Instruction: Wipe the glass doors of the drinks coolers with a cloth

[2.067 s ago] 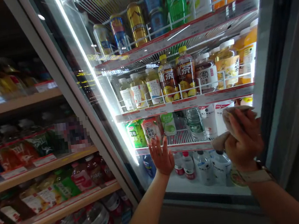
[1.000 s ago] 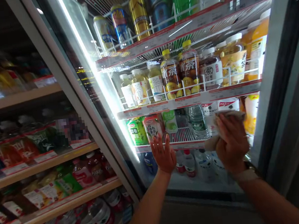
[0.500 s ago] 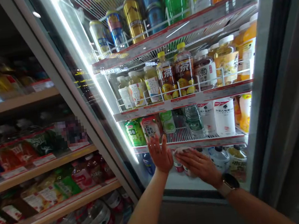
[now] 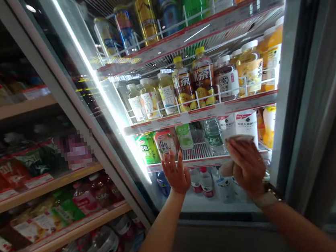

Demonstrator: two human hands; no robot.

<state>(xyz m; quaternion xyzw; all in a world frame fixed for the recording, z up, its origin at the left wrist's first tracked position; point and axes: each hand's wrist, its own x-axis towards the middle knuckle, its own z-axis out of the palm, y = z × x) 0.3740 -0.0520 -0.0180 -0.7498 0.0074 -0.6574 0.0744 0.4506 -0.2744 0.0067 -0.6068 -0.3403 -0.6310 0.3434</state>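
Hands apart, both up at the glass door (image 4: 213,205) of a lit drinks cooler. Left hand (image 4: 176,173): open and empty, palm toward the glass, fingers spread and pointing up, flat on it as far as I can tell. Right hand (image 4: 247,169): fingers closed over a folded tan cloth (image 4: 226,169), pressed to the glass, wristwatch (image 4: 265,197) on that wrist. Cloth's long axis runs diagonally, one end up-right at the fingertips, loose tail down-left, sticking out on the side toward the other hand. Right hand is the one on the cloth; Left hand sits well off to its left, no contact between them. Behind the glass, Right hand is level with the wire shelf (image 4: 201,152), in front of clear water bottles (image 4: 206,182) and just below white bottles (image 4: 246,123). Tea bottles (image 4: 183,86) stand on the shelf above both hands. Wooden shelves (image 4: 59,234) of bottled drinks run left of the door, away from both hands.
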